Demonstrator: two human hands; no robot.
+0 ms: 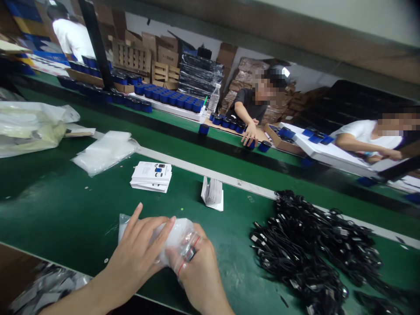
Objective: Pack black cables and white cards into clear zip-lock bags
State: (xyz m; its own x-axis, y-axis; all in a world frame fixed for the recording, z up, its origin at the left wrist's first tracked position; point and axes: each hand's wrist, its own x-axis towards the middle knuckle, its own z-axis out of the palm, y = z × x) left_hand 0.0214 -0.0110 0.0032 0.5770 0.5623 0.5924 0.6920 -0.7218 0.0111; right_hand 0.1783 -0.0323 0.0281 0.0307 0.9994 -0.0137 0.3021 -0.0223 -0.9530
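Well, both hands are together on a clear plastic bag (173, 236), clamped around it just above the green workbench (68, 192). The left hand (139, 253) has its fingers spread over the upper side, and the right hand (198, 273) closes on the lower end, where a dark bundle (190, 249) and a thin red strip (188, 256) show through the film. Whether the bag touches the bench, I cannot tell. Its long axis runs across the view, slightly tilted, with the pale end pointing left and the dark end pointing right, toward a heap of black cables (305, 249). A firm pinch at the dark end should stop the contents sliding while the other hand smooths the loose film. Ahead lie a stack of leaflets (151, 176), an opened leaflet standing on edge (212, 193) and a pile of flat clear bags (105, 153). Across the bench, a co-worker's hand (250, 133) reaches near blue-lidded tins (226, 124).
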